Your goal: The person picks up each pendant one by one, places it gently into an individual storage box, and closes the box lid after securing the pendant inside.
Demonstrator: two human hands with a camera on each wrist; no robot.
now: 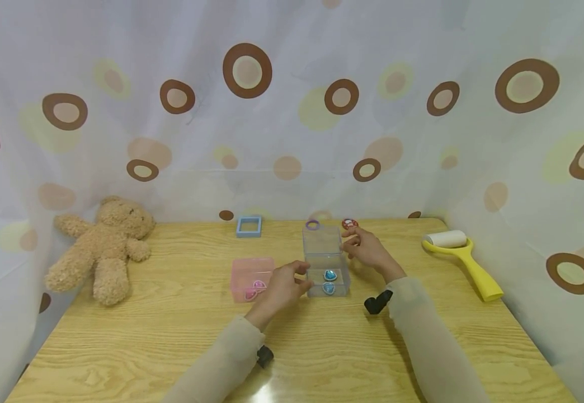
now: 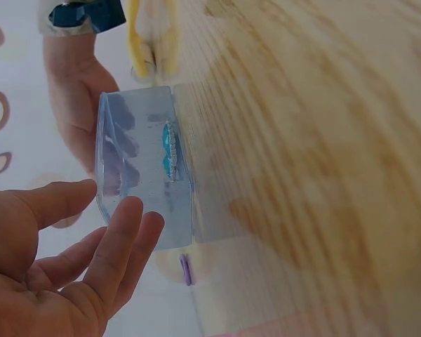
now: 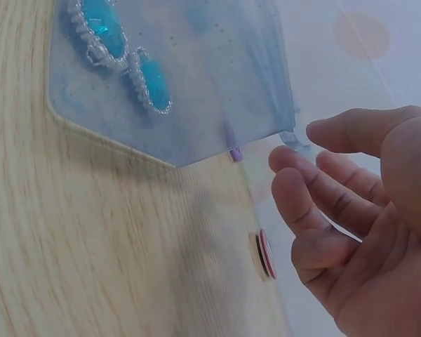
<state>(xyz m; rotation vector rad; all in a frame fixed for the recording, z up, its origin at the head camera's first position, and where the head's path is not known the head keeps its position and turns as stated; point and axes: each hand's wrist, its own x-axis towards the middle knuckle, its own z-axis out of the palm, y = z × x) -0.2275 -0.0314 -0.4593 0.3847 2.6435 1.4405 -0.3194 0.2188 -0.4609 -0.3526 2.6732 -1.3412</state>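
A clear bluish plastic box stands on the table with its hinged lid raised at the back. Inside lie two blue gem ornaments with beaded rims, one behind the other. At the box's left side is my left hand, fingers relaxed and thumb apart from them; in the left wrist view, the thumb tip reaches the box's edge. My right hand is at the lid's right edge. Its loosely bent fingers are close by the lid's corner in the right wrist view; contact is unclear.
To the left, a pink box holds pink ornaments, partly behind my left hand. Farther back are a light blue square frame, a purple ring and a red round item. A teddy bear and yellow-handled lint roller flank these.
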